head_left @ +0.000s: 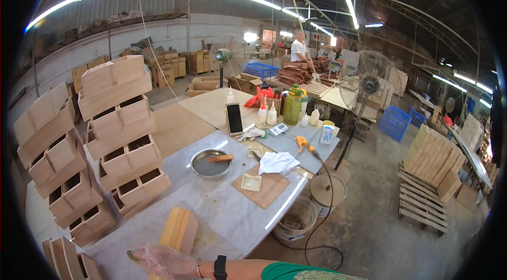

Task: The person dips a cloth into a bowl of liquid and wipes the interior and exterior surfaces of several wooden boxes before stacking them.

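Note:
My right hand (161, 261), in a thin clear plastic glove, reaches in from the lower right, with a bracelet and a dark watch (220, 268) on the wrist. It lies across the near part of a pale wooden box or block (179, 229) on the table. The fingers point left past the wood. Their tips are blurred, so whether they grip anything cannot be made out. My left hand is out of view. Beyond the wood, a round metal bowl (202, 168) holds dark liquid, with a wooden-handled brush or scraper (219, 158) across its rim.
Stacked wooden boxes (124, 121) rise at the left. A small square dish (251, 182), white cloth (278, 163), phone (234, 118), bottles (272, 115) and an orange air gun (304, 144) occupy the table. Its hose (331, 195) drops beside buckets (296, 219). Another person (299, 48) stands far back.

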`<state>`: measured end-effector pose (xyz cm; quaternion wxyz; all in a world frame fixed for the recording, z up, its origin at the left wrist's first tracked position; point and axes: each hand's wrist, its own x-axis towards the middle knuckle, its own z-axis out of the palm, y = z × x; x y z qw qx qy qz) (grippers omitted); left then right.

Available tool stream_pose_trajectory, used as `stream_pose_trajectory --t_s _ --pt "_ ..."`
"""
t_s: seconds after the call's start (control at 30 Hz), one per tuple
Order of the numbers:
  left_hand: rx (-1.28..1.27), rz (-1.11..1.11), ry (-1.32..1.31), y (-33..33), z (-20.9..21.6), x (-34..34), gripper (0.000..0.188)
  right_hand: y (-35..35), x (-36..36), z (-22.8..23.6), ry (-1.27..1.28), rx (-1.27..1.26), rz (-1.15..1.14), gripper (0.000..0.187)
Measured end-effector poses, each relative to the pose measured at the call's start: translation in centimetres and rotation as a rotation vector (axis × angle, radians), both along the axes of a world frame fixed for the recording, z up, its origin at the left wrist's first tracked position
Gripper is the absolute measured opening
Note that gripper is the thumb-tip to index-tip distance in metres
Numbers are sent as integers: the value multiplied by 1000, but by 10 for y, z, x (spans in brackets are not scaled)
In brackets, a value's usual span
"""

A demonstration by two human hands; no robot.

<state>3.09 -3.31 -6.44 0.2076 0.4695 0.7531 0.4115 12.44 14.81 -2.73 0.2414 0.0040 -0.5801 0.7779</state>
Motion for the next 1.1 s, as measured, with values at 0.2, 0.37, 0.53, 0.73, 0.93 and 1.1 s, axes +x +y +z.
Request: stream_pose_trajectory --t_s 0.2,0.37,0.53,0.73,0.93,1.1 --pt "-4 -1 13 -1 1 1 87 1 -7 -5 -95 116 -7 49" --pt "-13 0 25 -1 3 1 88 8 -16 -19 -253 916 -207 48" --pt "-22 0 37 -2 6 3 88 14 -35 -51 -436 1396 -512 54" --pt "-35 -1 59 -1 13 5 89 17 -36 -57 -295 1406 -495 54" --pt "-53 -2 84 -3 26 10 90 14 -15 -31 -260 769 -265 51" --pt "-85 5 96 -7 31 12 92 14 -19 -33 -225 709 -171 52"
